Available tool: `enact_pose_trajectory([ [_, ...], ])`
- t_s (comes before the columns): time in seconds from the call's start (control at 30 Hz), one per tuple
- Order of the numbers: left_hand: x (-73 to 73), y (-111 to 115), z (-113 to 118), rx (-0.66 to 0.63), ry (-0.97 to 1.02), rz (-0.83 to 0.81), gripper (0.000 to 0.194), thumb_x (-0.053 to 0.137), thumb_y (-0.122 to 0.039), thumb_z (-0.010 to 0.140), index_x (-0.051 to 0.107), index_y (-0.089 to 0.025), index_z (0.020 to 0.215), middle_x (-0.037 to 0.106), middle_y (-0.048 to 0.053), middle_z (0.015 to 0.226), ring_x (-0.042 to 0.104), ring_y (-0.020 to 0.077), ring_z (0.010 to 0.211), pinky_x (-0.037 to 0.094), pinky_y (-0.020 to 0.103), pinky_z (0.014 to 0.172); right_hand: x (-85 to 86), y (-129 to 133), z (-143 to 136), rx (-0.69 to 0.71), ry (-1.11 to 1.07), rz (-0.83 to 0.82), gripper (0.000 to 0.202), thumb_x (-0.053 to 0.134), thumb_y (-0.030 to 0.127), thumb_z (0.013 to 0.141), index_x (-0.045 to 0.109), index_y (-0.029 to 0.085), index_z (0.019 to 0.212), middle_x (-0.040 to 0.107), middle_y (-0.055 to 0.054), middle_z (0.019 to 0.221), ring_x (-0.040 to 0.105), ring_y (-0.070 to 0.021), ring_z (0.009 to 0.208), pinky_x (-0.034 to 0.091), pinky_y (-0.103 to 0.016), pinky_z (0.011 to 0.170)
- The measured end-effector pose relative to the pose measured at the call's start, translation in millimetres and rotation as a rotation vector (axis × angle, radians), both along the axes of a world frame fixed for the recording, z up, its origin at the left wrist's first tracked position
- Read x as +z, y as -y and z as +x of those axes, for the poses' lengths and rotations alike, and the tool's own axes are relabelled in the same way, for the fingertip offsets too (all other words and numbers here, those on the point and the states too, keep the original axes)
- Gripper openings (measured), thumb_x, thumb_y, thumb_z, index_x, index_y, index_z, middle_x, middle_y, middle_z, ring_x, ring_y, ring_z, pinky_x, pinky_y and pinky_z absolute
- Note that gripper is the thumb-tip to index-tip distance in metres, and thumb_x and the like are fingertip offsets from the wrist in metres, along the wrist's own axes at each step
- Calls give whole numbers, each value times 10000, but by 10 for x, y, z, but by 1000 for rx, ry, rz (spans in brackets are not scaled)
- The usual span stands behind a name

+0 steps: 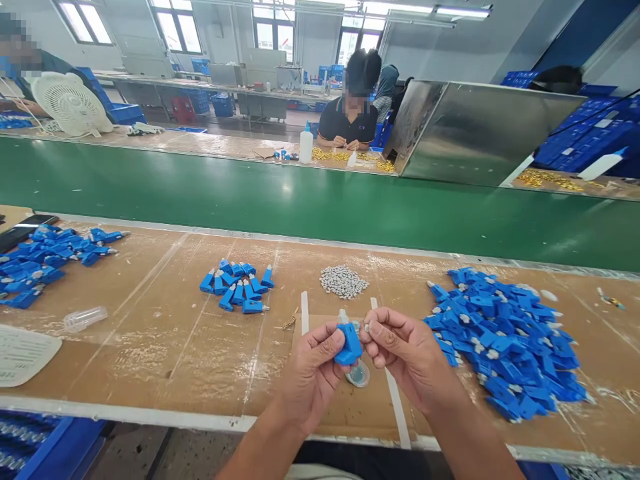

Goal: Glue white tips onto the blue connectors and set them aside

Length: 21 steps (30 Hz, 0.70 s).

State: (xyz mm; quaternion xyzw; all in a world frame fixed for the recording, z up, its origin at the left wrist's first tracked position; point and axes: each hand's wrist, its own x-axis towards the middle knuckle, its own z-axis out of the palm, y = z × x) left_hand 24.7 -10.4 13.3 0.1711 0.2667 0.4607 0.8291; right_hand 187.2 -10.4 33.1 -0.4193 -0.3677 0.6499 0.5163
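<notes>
Between the thumb and fingers of my left hand (316, 367) is a blue plastic part (349, 345) with a pale tip pointing up. Close beside it, my right hand (400, 347) pinches a small grey piece (368, 328) by thumb and forefinger. Below the blue part sits a small round clear dish (358, 375), partly covered by my hands. Beyond my hands lies a pile of small grey pieces (344, 282). A small group of blue parts (237, 285) lies to the left, and a large heap of blue parts (505, 337) to the right.
More blue parts (47, 257) are heaped at far left, near a clear plastic tube (86, 319) and a paper sheet (27, 357). A green belt (280, 203) runs behind the table. Across it, a person (350, 120) works beside a white bottle (306, 145) and a metal panel (480, 133).
</notes>
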Motion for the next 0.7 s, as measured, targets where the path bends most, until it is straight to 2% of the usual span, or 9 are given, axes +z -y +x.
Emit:
enact_pose_trajectory([
  [0.17, 3, 22, 21, -25, -33, -33, 235, 778, -309, 802, 730, -83, 846, 689, 54, 749, 592, 64, 572, 475, 130, 514, -21, 110, 21, -24, 155, 157, 198, 731, 381, 883, 694, 187, 870, 666, -33, 781, 602, -124, 622, 512, -226, 537],
  [0.3, 92, 25, -6, -123, -35, -192, 223, 796, -286, 750, 696, -87, 757, 673, 43, 625, 571, 57, 458, 419, 100, 396, -36, 157, 64, -17, 394, 456, 97, 605, 276, 977, 679, 224, 942, 610, -13, 814, 574, -133, 694, 484, -258, 613],
  [0.47, 183, 50, -51, -218, -20, -264, 185, 776, -244, 760, 676, -90, 741, 688, 61, 603, 572, 49, 419, 376, 69, 347, -5, 149, 148, -30, 692, 765, 125, 591, 148, 957, 669, 240, 992, 600, -21, 847, 562, -167, 775, 451, -306, 683],
  [0.7, 142, 87, -65, -253, 0, -275, 196, 737, -242, 812, 679, -69, 738, 686, 80, 610, 583, 56, 415, 382, 72, 345, 42, 134, 196, 35, 847, 926, 194, 598, 82, 931, 666, 249, 1003, 660, -36, 856, 623, -198, 809, 491, -336, 701],
])
